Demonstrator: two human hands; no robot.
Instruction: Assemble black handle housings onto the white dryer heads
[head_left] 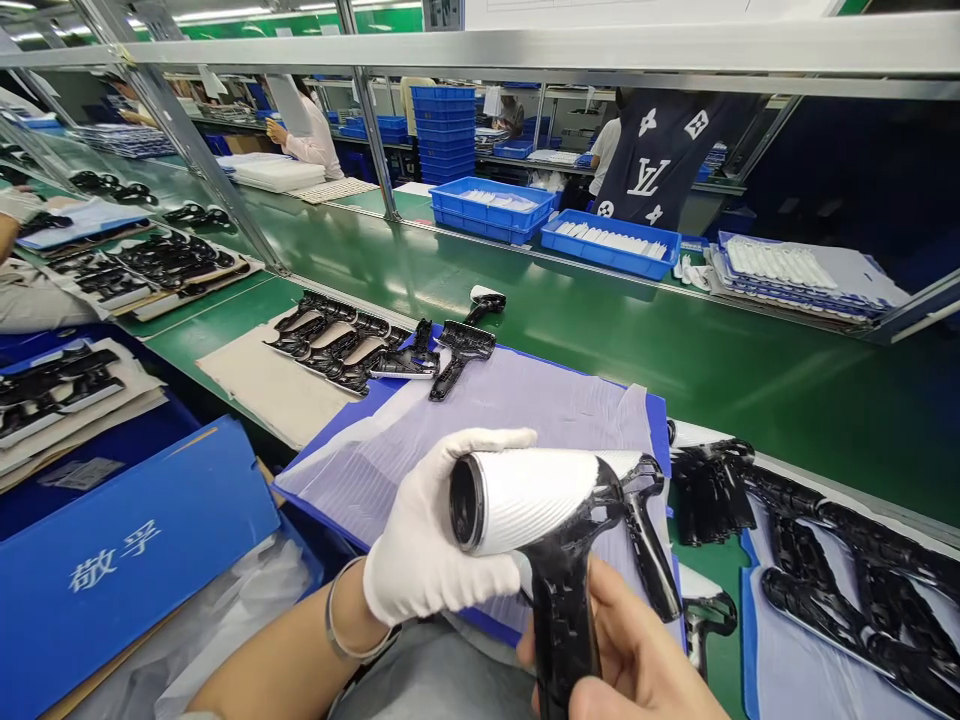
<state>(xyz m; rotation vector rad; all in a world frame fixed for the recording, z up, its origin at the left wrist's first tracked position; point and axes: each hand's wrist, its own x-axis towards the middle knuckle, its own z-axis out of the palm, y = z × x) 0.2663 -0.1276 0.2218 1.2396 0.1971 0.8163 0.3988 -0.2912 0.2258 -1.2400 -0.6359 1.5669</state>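
In front of me is a pistol-shaped hair dryer housing (pixel 544 500) with a white ribbed barrel and a glossy black handle. My left hand (pixel 427 545), in a white glove, is wrapped around the barrel near its round open end. Bare, my right hand (pixel 637 645) grips the black handle from below. Just behind it, a second white-and-black housing (pixel 651 540) lies on the foam-covered blue sheet (pixel 510 400). Open black half shells (pixel 463 352) rest at that sheet's far edge, their inner ribs showing.
Rows of black shells (pixel 330 340) lie on cardboard to the left. More housings (pixel 847 570) are at the right. A blue box (pixel 135 560) stands at lower left. Beyond the green belt (pixel 570 320) are blue trays (pixel 611 245) of white parts. A metal rail (pixel 525 55) crosses overhead; people sit beyond.
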